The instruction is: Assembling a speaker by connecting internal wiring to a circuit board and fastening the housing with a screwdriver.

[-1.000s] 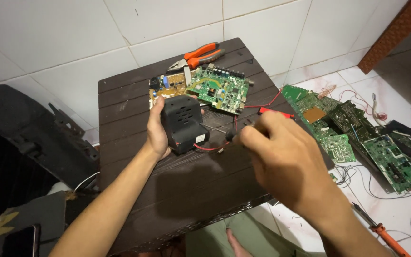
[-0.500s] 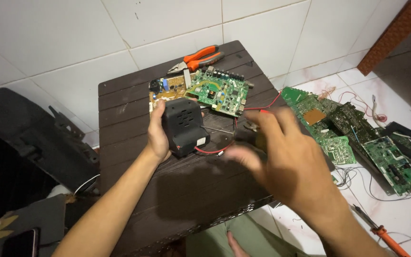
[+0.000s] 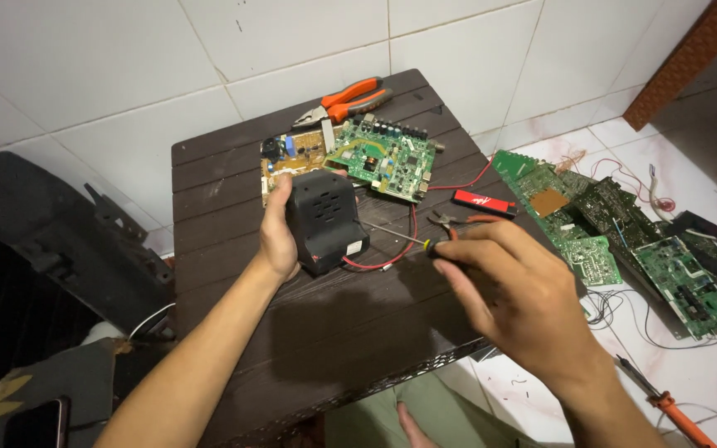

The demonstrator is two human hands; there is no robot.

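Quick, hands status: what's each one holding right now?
Left hand: closed on the black box.
Right hand: closed on a screwdriver, tip toward the box.

On the dark slatted tabletop [image 3: 234, 178] lie 2 circuit boards: 1 green board [image 3: 379, 159] at 12 o'clock and 1 tan board [image 3: 284, 158] just at its 9 o'clock side. There is 1 pair of orange-handled pliers [image 3: 350, 98] at the 12 o'clock edge, 1 black plastic casing [image 3: 323, 217] at the centre, 1 red wire [image 3: 392, 259], 1 slim screwdriver [image 3: 396, 238], 1 small red-and-black stick [image 3: 483, 202] and 1 pair of small cutters [image 3: 458, 221] at 3 o'clock. On the floor at 3 o'clock sits 1 heap of green boards [image 3: 624, 241], at least 4, and 1 orange-handled screwdriver [image 3: 665, 404] at 5 o'clock. 2 hands show: left hand [image 3: 275, 241], right hand [image 3: 516, 290].
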